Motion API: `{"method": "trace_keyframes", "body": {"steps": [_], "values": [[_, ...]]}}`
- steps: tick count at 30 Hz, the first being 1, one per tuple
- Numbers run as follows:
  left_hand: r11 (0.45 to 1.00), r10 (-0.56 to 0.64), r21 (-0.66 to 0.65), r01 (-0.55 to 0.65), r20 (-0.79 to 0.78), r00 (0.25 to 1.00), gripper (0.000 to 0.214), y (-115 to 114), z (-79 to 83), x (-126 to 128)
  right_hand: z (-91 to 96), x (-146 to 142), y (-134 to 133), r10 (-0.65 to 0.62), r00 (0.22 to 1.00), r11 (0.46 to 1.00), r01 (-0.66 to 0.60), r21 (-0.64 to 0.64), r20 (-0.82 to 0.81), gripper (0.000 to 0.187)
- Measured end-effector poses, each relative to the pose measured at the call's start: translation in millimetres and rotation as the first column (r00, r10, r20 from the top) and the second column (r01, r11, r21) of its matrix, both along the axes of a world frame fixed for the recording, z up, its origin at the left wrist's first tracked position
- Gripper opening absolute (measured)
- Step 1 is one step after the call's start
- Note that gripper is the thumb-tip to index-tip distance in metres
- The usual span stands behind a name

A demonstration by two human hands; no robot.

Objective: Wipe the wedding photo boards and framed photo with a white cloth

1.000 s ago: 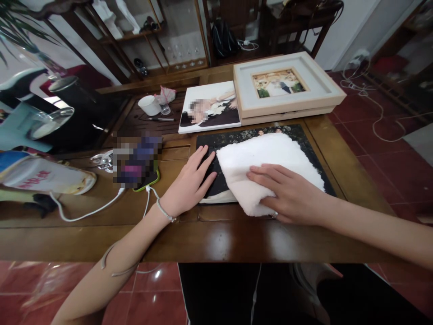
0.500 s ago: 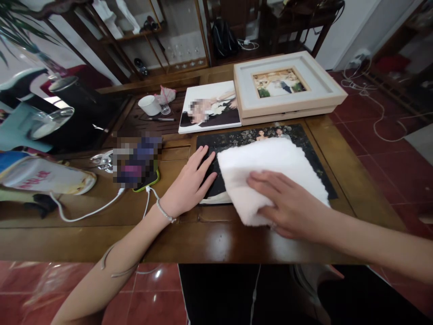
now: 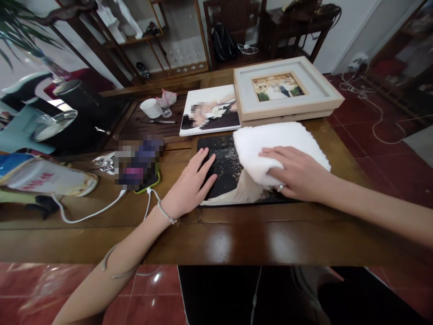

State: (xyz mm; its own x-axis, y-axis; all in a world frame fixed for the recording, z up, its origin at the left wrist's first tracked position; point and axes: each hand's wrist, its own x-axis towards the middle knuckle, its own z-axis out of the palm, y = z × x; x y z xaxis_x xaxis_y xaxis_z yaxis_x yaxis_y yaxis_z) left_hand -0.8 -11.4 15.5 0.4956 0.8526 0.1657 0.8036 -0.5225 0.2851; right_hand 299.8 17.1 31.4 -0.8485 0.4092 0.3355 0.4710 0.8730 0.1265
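Note:
A dark photo panel [image 3: 221, 169] lies flat on the wooden table, with a pale dress showing along its lower part. Fingers spread, my left hand [image 3: 194, 183] rests on the panel's left edge. My right hand [image 3: 291, 174] grips a fluffy white towel [image 3: 280, 135] and presses it over the panel's right side, hiding much of the picture. Just behind the panel lies a white-edged photo print [image 3: 209, 110]. To its right sits a thick, light wood picture frame [image 3: 245, 97] holding a small photo, on top of another similar piece.
At left are a phone [image 3: 150, 183] on a white charging cable, a snack bag [image 3: 50, 176] and a dark pot [image 3: 54, 131]. A white cup [image 3: 151, 108] stands on a slatted tray. The table's front edge [image 3: 216, 259] runs close to me.
My right hand has pushed the towel up and slightly to the right, uncovering more of the pale dress and dark middle of the panel. My left hand stays in place.

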Motion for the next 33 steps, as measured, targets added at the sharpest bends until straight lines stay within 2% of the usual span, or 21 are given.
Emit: {"method": "trace_keyframes", "body": {"steps": [3,6,8,12,15,18,21,26,29,33], "values": [[1.0,-0.002,0.004,0.002,0.003,1.0,0.053,-0.2,-0.3,-0.1,1.3,6.7,12.5,-0.111,0.994,0.994,0.11,0.009,0.012,0.022],[1.0,0.002,0.005,-0.002,0.003,1.0,0.052,-0.1,-0.8,0.0,1.8,2.4,2.6,-0.148,0.989,0.989,0.148,-0.015,-0.008,0.023],[1.0,0.006,0.004,-0.006,0.007,1.0,0.052,-0.1,-1.0,0.1,1.3,-5.4,-15.4,-0.105,0.994,0.994,0.104,-0.036,-0.033,0.023],[1.0,0.007,-0.016,-0.007,0.011,1.0,0.052,0.0,-0.1,0.3,0.4,-21.1,-56.9,0.059,0.997,0.994,-0.064,-0.091,-0.057,0.012],[0.999,0.01,-0.03,-0.009,0.004,1.0,0.052,0.2,0.8,0.6,1.6,-23.5,-68.7,0.126,0.991,0.983,-0.13,-0.131,-0.041,0.008],[1.0,0.009,-0.021,-0.009,0.004,1.0,0.052,0.4,0.9,0.8,2.4,-16.2,-55.0,0.122,0.992,0.985,-0.124,-0.119,-0.031,0.016],[1.0,0.008,-0.011,-0.008,0.011,1.0,0.051,0.1,0.8,0.8,1.7,-4.3,-25.7,0.079,0.997,0.995,-0.08,-0.056,-0.028,0.024],[1.0,0.008,-0.011,-0.008,0.026,1.0,0.051,-0.8,1.4,0.6,2.3,5.2,12.9,-0.118,0.993,0.993,0.118,-0.01,0.006,0.023],[1.0,0.007,-0.013,-0.007,0.042,0.999,0.051,-0.6,1.2,0.5,3.4,-3.1,7.9,-0.185,0.983,0.982,0.184,-0.042,-0.015,0.025],[1.0,0.008,-0.019,-0.008,0.042,0.999,0.052,0.1,0.6,0.4,3.1,-22.3,-32.8,-0.073,0.995,0.991,0.065,-0.114,-0.062,0.026]]}}
